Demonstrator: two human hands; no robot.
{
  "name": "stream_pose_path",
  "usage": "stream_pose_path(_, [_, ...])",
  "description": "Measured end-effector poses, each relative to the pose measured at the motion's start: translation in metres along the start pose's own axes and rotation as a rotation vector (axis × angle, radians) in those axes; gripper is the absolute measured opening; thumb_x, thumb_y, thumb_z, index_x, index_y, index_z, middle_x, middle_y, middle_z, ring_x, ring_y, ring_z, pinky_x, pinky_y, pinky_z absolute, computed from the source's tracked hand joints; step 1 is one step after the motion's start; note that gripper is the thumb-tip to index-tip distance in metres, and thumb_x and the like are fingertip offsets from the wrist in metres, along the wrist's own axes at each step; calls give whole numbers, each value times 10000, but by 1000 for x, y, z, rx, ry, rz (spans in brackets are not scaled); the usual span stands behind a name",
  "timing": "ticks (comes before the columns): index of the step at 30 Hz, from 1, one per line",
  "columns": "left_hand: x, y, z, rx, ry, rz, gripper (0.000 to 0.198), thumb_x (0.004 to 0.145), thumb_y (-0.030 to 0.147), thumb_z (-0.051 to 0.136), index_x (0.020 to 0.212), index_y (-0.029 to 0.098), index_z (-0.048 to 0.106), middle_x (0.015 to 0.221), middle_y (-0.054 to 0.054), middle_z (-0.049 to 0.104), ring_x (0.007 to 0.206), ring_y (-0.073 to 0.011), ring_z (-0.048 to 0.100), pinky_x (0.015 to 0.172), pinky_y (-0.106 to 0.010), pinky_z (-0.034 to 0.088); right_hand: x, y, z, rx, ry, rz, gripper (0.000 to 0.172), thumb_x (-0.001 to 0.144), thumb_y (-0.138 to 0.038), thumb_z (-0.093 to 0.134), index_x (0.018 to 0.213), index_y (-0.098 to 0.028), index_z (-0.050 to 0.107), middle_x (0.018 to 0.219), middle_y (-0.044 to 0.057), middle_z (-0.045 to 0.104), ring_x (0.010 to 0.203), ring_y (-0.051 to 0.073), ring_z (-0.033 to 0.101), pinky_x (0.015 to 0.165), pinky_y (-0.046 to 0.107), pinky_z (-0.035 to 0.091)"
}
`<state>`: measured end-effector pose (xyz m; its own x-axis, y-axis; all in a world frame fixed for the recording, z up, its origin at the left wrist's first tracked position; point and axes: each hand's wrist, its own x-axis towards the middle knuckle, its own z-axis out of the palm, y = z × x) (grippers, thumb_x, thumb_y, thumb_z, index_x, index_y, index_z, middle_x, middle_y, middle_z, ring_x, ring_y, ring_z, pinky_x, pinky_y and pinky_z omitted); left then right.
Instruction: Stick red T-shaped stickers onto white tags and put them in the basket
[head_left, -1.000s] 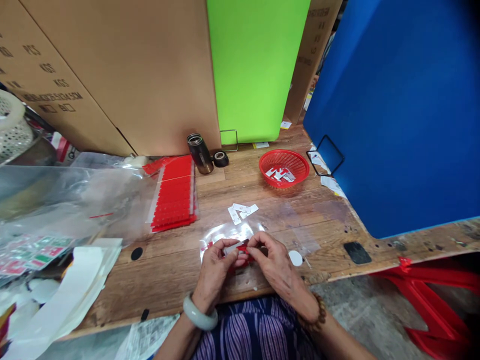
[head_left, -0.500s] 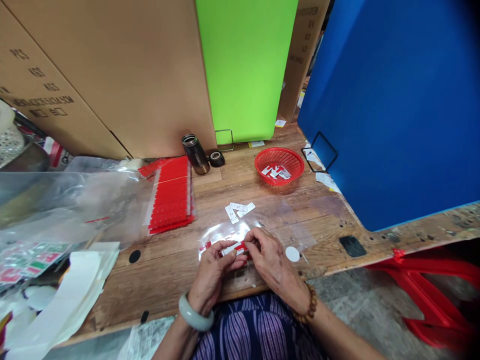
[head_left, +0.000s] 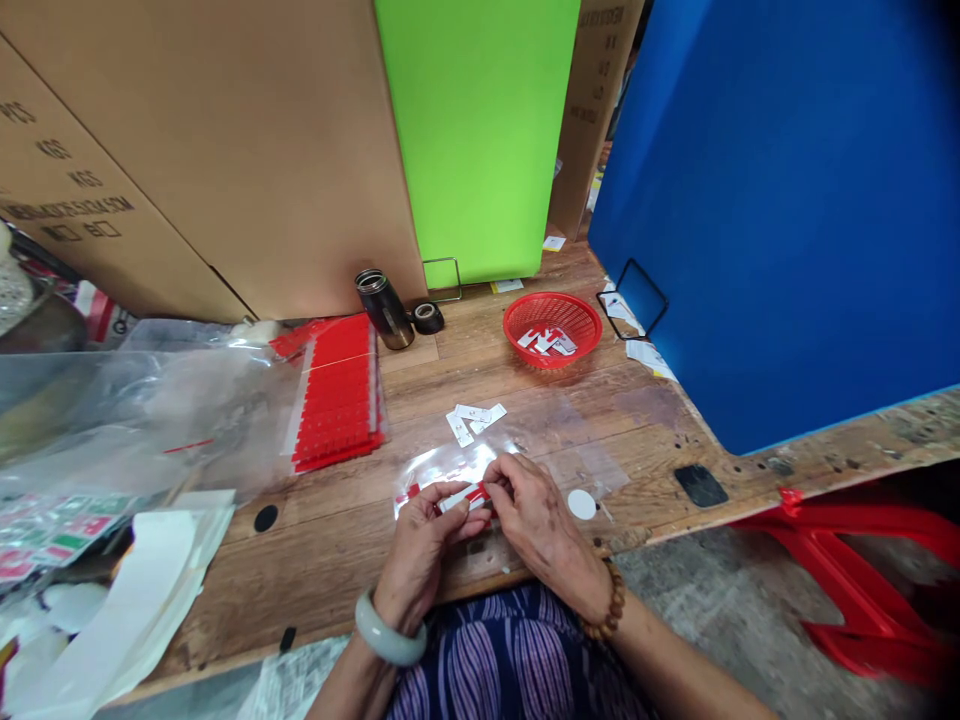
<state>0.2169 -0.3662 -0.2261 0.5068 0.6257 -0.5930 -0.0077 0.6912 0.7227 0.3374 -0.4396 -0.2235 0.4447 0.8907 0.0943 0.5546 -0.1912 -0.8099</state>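
My left hand [head_left: 416, 530] pinches a small white card strip [head_left: 456, 500] between thumb and fingers, close to the table's front edge. Red material [head_left: 478, 492] shows at the strip's right end, where my right hand [head_left: 536, 515] has its thumb and forefinger closed on it. My fingers cover much of both pieces. Beneath my hands lies a clear plastic sheet [head_left: 435, 462], with a bit of red at its left side. Just beyond it are a few loose white printed strips [head_left: 459, 428]. A white round disc [head_left: 582, 504] sits right of my right hand.
Farther back stands a red basket [head_left: 553, 358] holding white and red pieces. A bundle of red strips [head_left: 337, 395] lies left, beside an uncapped dark flask [head_left: 386, 312] and its black lid [head_left: 427, 318]. Blue [head_left: 780, 220] and green [head_left: 472, 140] panels and cartons [head_left: 225, 150] border the table.
The whole view has shifted slightly. Both hands keep nearly the same hold, with the white strip and red material still between them.
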Motion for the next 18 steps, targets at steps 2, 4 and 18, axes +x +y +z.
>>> stream_pose_path(2, [0, -1, 0, -5, 6, 4, 253, 695, 58, 691, 915, 109, 578, 719, -81, 718, 636, -153, 697, 649, -208, 565, 0, 0, 1, -8, 11, -7, 127, 827, -92, 456, 765, -199, 482, 781, 4, 552, 759, 165, 506, 710, 291, 350])
stream_pose_path(4, [-1, -2, 0, -6, 11, 7, 261, 689, 58, 695, 917, 107, 579, 705, -77, 715, 637, -155, 697, 645, -208, 565, 0, 2, 1, -15, 21, -22, 126, 822, -93, 462, 765, -202, 488, 776, 3, 554, 756, 167, 508, 714, 296, 351])
stream_pose_path(18, [2, 0, -4, 26, 37, -20, 192, 764, 3, 577, 935, 89, 565, 754, -101, 715, 647, -144, 695, 666, -204, 562, 12, 28, 5, 208, 96, 71, 312, 741, -133, 563, 1045, -198, 536, 912, 19, 526, 661, 123, 517, 613, 251, 430])
